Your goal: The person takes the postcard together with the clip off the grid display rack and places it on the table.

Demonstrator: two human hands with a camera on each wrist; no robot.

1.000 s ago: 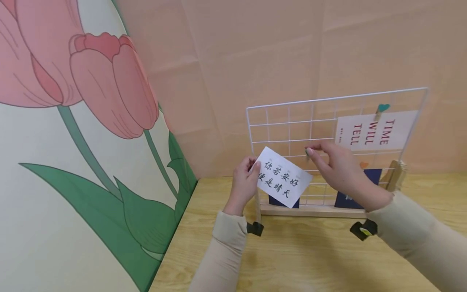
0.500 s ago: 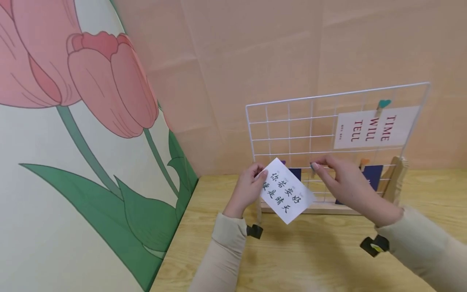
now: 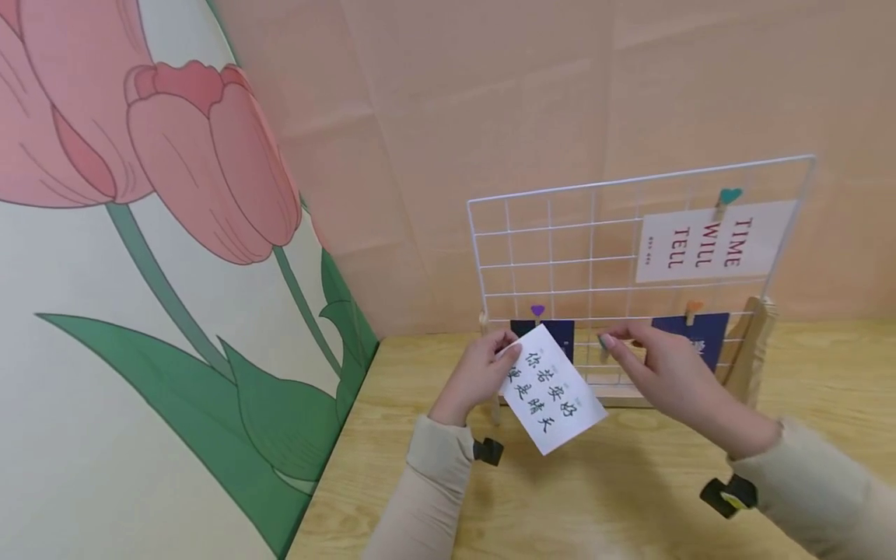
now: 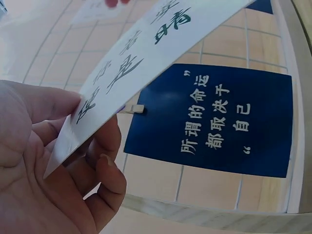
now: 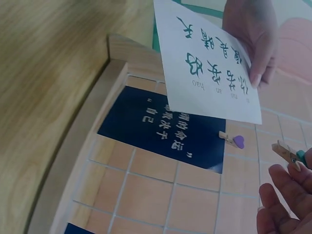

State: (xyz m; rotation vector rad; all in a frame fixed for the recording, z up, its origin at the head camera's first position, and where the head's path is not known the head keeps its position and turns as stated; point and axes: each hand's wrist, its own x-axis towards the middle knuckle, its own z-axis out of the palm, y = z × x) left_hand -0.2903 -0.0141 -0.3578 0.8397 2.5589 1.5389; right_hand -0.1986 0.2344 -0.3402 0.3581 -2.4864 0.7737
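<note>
White wire makes up the grid panel [image 3: 560,241], which stands upright in a wooden base on the pale wood desk [image 3: 630,498], in front of a peach backdrop. In front of its lower left part the left hand [image 3: 479,373] holds a white card [image 3: 553,389] printed with two rows of dark brush-style Chinese characters. The card is tilted, its lower corner hanging toward the desk. The left grip is clamped on the card's upper left corner, thumb on the printed face and fingers [image 4: 105,165] curled behind it. The right hand [image 3: 661,369] is just right of the card and apart from it; its grip is pinched together on a small wooden clothespin [image 5: 287,153] with a teal tip, close to the grid's wires.

Behind the card a navy card [image 4: 214,126] with white characters hangs on the grid from a peg with a purple heart [image 3: 537,310]; the white card covers part of it. A second navy card [image 3: 693,334] hangs further right under an orange peg. Above it a white "TIME WILL TELL" card [image 3: 714,241] hangs from a teal heart peg [image 3: 729,196]. A large tulip picture [image 3: 161,257] fills the left wall.
</note>
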